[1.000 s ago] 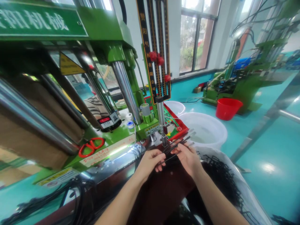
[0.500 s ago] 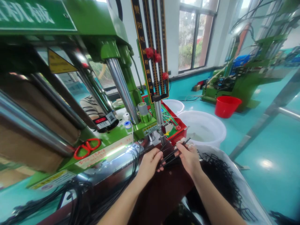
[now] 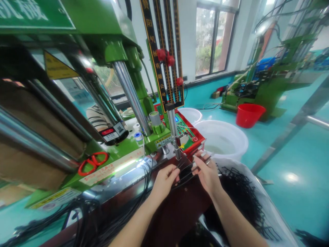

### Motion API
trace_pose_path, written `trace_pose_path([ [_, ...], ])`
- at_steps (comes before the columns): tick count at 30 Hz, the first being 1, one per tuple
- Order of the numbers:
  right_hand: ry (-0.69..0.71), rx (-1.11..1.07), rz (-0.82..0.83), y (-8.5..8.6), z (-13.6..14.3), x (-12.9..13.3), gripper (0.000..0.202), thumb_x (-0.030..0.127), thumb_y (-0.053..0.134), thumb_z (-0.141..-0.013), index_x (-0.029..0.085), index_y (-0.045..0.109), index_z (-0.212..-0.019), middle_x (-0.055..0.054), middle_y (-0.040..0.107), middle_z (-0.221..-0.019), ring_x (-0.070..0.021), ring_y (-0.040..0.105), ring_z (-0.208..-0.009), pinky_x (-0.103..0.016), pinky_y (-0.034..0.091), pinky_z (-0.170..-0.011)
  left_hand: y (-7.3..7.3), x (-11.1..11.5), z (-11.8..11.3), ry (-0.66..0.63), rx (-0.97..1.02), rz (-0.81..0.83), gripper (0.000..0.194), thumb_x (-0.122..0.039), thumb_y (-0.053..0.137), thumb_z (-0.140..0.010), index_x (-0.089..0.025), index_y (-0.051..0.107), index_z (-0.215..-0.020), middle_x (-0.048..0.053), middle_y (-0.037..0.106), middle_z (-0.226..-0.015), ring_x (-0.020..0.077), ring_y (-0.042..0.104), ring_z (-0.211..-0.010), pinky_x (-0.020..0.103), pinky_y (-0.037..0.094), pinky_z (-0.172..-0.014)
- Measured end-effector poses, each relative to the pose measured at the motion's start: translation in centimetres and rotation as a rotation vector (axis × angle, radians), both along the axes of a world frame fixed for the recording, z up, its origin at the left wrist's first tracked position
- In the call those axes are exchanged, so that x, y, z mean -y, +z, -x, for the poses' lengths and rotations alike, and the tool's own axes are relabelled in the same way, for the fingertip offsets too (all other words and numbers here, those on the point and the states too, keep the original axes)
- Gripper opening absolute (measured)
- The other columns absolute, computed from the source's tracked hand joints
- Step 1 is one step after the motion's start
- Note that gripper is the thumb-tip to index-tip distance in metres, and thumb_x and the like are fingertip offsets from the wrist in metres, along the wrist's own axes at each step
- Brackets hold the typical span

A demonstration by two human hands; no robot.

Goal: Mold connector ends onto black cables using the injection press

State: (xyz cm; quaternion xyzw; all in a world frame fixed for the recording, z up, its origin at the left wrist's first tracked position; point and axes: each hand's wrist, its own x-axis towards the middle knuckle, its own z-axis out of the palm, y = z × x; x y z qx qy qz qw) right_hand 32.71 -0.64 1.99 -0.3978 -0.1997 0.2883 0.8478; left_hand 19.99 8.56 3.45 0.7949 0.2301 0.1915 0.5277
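Thin black cables [image 3: 188, 171] stretch between my two hands above the dark red tabletop [image 3: 169, 212]. My left hand [image 3: 166, 178] is closed, thumb against forefinger, on the near part of the cables, with thin ends poking past the fingers. My right hand [image 3: 205, 169] pinches the other part, and a short dark end with a shiny tip sticks out beyond its fingers. How many cables each hand holds I cannot tell. Below and left of my left hand lies a bundle of black cables [image 3: 87, 214] along the table edge.
A green press [image 3: 123, 147] stands at the left, with red-handled scissors [image 3: 93, 164] on its ledge. Behind my hands is a red control box [image 3: 196, 139]. A white-lined bin [image 3: 259, 181] full of black pieces, a white tub [image 3: 241, 142] and a red bucket [image 3: 250, 116] are at the right.
The view has shifted slightly, so the press sits a little further left. Both hands stay nearly in place; the cables between them have changed angle and look a little more spread.
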Motion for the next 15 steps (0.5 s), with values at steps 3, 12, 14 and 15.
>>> trace_pose_path([
  [3,-0.034,0.001,0.018,0.27,-0.2,0.12,0.013,0.024,0.068,-0.07,0.019,0.06,-0.08,0.005,0.051,-0.057,-0.0073,0.047,-0.046,-0.019,0.038,-0.041,-0.35,0.02,0.06,-0.025,0.007,0.071,0.031,-0.039,0.048,-0.08,-0.016,0.05,-0.06,-0.003,0.049,-0.054,0.0083,0.048,-0.049,0.02,0.037,-0.051],
  [12,-0.125,-0.086,0.041,0.15,-0.94,0.22,0.014,0.025,0.07,-0.067,0.015,0.062,-0.068,0.002,0.058,-0.061,-0.0074,0.05,-0.051,-0.018,0.038,-0.045,-0.76,-0.42,0.09,0.011,0.003,0.208,0.034,-0.046,0.047,-0.079,-0.014,0.057,-0.083,0.0,0.056,-0.066,0.009,0.051,-0.051,0.021,0.04,-0.049],
  [14,-0.133,-0.149,-0.005,0.16,-0.92,0.17,0.018,0.024,0.072,-0.066,0.015,0.057,-0.062,0.0,0.06,-0.068,-0.0067,0.051,-0.052,-0.017,0.037,-0.045,-0.41,-0.4,0.17,-0.007,-0.017,0.185,0.034,-0.046,0.047,-0.079,-0.014,0.057,-0.083,0.0,0.056,-0.066,0.0091,0.051,-0.052,0.021,0.04,-0.049],
  [15,-0.137,-0.18,-0.04,0.22,-0.86,0.15,0.02,0.023,0.072,-0.065,0.015,0.054,-0.06,0.001,0.06,-0.071,-0.0058,0.05,-0.053,-0.017,0.037,-0.044,-0.21,-0.34,0.21,-0.022,-0.029,0.164,0.033,-0.046,0.046,-0.08,-0.014,0.057,-0.081,0.0,0.056,-0.066,0.009,0.051,-0.052,0.021,0.04,-0.05],
])
